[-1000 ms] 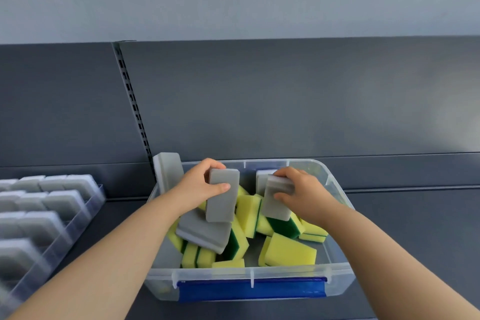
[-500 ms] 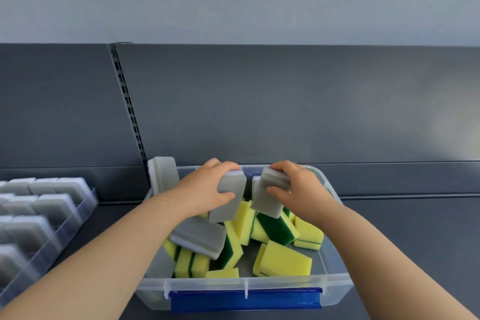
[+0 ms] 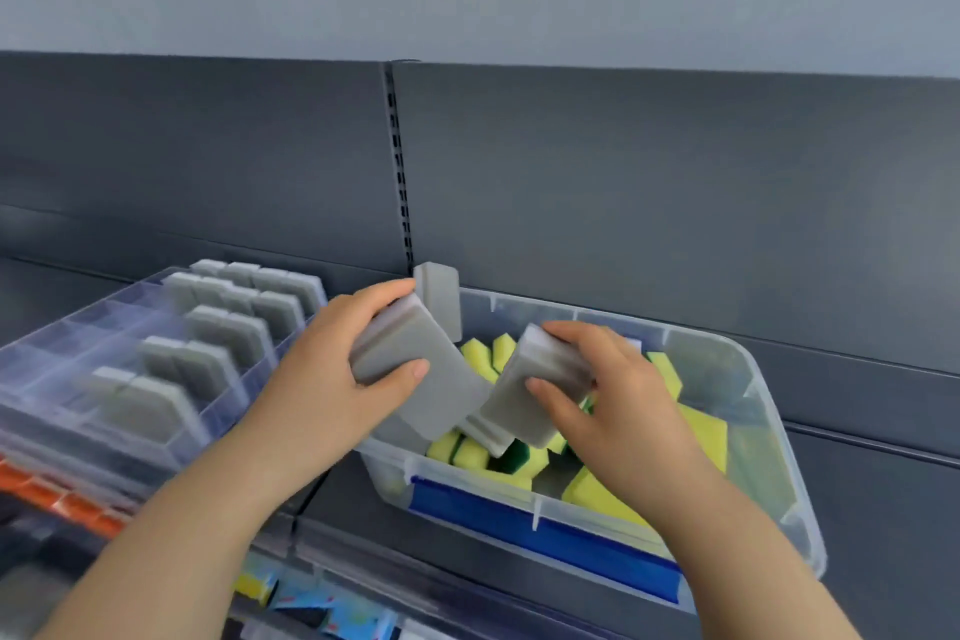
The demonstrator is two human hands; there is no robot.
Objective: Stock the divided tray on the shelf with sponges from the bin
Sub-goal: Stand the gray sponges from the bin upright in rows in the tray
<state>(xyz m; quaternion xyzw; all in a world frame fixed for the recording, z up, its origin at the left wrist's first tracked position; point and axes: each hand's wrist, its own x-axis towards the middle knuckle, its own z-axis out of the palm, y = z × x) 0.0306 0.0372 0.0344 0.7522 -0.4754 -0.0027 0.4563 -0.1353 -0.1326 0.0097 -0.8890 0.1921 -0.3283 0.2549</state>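
A flat grey rounded-corner sponge (image 3: 437,401) is held in the left grip (image 3: 322,385), a second grey sponge (image 3: 511,404) in the right grip (image 3: 623,398).

Two grey sponges (image 3: 415,374) tilt above the clear bin (image 3: 769,411) of yellow-green sponges (image 3: 701,437); divided tray (image 3: 67,343) holds upright grey ones.

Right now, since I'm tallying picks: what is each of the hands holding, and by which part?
Left hand pinches a grey sponge near its upper end, thumb on the broad face. Right hand pinches a second grey sponge the same way.
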